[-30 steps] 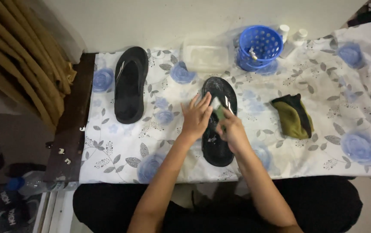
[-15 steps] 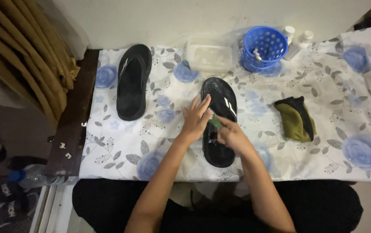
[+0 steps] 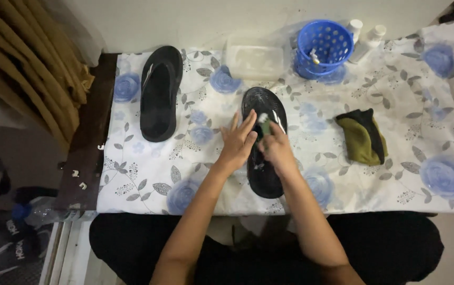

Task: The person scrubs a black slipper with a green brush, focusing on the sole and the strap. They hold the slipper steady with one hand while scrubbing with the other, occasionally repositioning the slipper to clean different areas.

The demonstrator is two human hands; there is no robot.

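Observation:
A black flip-flop [image 3: 263, 174] lies lengthwise on the flowered tablecloth [image 3: 147, 169] in front of me. My left hand [image 3: 238, 140] rests flat on its left edge, fingers spread, holding it down. My right hand [image 3: 276, 146] is closed around a small brush with a green handle [image 3: 264, 124], whose head sits on the sandal's upper footbed. The second black flip-flop [image 3: 160, 93] lies apart at the left of the table, untouched.
A folded olive and black cloth [image 3: 363, 137] lies to the right of the sandal. At the back stand a clear plastic tub [image 3: 254, 57], a blue perforated basket [image 3: 324, 45] and two white bottles [image 3: 365, 40]. Beige curtains [image 3: 24, 63] hang at the left; shoes [image 3: 10, 244] lie on the floor.
My right hand with the brush has shifted a little along the sandal's footbed, first toward me, then back up. My left hand keeps its place on the sandal's edge.

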